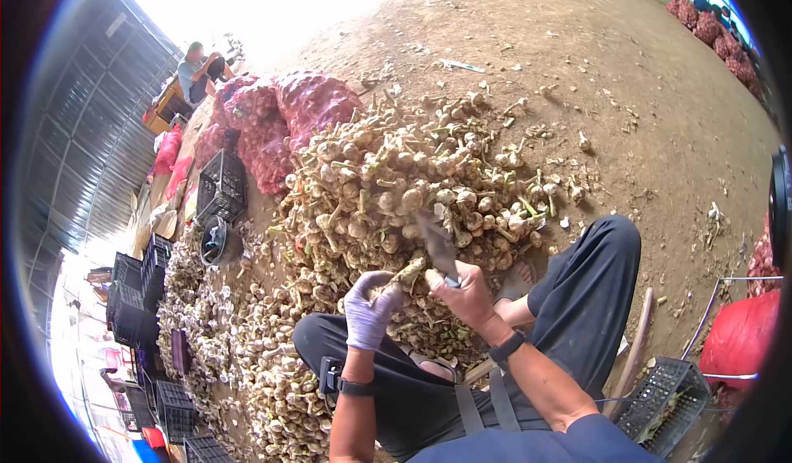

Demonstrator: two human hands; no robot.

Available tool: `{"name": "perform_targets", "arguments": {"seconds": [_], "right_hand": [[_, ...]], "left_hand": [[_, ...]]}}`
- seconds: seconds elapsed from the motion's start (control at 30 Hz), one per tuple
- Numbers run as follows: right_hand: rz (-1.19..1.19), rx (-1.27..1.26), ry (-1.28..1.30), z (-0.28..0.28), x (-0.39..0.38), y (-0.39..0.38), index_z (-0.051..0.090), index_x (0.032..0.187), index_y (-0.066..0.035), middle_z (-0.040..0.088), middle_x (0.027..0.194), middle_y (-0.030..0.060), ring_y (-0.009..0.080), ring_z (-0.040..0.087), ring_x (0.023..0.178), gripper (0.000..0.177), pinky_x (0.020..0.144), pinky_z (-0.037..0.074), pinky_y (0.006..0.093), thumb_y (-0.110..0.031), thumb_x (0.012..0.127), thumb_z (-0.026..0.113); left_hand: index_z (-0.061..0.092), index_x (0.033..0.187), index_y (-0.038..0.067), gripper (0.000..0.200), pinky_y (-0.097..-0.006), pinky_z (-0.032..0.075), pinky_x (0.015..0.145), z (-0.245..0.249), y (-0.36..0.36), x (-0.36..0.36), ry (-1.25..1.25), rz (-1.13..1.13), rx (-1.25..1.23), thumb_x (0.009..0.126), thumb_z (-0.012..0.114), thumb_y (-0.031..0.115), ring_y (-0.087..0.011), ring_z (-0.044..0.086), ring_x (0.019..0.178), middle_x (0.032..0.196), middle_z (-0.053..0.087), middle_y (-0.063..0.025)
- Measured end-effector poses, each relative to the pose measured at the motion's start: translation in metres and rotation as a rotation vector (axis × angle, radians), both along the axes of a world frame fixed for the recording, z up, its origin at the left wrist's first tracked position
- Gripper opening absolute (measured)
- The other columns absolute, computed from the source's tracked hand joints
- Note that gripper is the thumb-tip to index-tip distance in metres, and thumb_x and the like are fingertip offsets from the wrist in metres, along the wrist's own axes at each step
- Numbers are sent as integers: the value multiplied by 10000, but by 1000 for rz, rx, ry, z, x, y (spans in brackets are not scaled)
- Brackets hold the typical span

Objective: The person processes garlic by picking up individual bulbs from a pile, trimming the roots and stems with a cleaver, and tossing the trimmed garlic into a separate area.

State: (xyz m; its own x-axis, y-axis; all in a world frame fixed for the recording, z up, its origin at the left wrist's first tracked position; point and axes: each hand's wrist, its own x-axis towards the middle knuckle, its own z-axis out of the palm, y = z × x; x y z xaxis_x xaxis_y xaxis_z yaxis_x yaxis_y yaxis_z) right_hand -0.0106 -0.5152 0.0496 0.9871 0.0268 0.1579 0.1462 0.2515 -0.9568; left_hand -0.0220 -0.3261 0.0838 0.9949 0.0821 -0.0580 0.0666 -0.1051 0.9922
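Note:
My left hand [371,308], in a pale purple glove, is closed around a garlic bulb [408,273] with its stem, just left of my right hand. Bare and wrapped round the handle of a blade tool [437,244], my right hand [466,294] is close beside the bulb. The tool's broad blade points up and away from me and is slightly blurred. A large heap of garlic with stems [371,183] lies in front of my hands. More garlic bulbs [280,372] are spread at the left of my legs.
Red mesh sacks [318,104] stand behind the heap. A black crate [221,187] and a bucket [219,240] are at the left. Another crate [664,405] and a red container [742,339] are at the lower right. A person [198,71] sits far back left.

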Motion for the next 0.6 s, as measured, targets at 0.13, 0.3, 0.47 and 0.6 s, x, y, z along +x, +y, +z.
{"name": "perform_targets", "arguments": {"seconds": [0.13,0.3,0.47,0.6], "right_hand": [[-103,-380,-182,-3,-2,8,583,769,21,509,646,164,242,492,550,203,542,428,354,-128,853,693],[12,-646,123,-95,-15,23,641,809,-38,652,793,195,360,620,679,208,622,502,415,-239,808,695],[120,-851,433,-142,-25,39,696,859,-67,687,837,210,422,669,839,321,740,535,481,-372,759,673],[143,-670,589,-148,-17,40,708,849,-65,700,833,204,420,674,838,333,755,540,487,-386,776,657]], "left_hand": [[665,1043,-13,257,-230,501,579,3,-2,-1,122,0,-115,860,741,152,-79,598,631,789,667,-30],[658,1022,-34,240,-206,441,517,-4,7,0,134,-31,-317,861,739,125,-75,572,580,756,679,-68],[658,1052,-15,267,-269,557,570,5,24,-3,102,35,-292,843,754,120,-126,647,644,828,694,-89],[637,1107,-15,287,-313,602,566,33,74,-13,-88,244,-186,889,715,156,-189,689,703,966,694,-134]]}}
